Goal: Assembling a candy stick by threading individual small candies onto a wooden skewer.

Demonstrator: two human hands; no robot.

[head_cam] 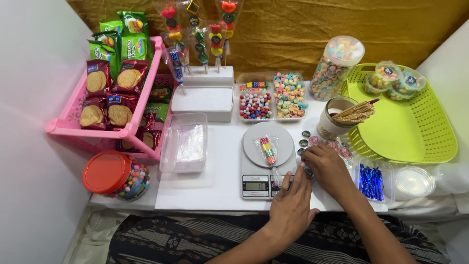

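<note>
Right now your left hand (291,205) lies flat, fingers together, empty, its tips at the scale's (267,168) front corner. Your right hand (328,168) curls over the stickers (304,143) just beyond, grip hidden. The candy skewer (267,150) lies up-left of both hands on the pan, nearer the left, long axis running away from you, stick end pointing back.

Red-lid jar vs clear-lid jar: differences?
The red-lid jar lies tipped at front left; the clear-lid jar stands at the back right, leaning a little. The first holds small round multicoloured candies, the second pastel ring-shaped pieces. The first looks squat, the second taller. Both are clear, nearly full.
</note>
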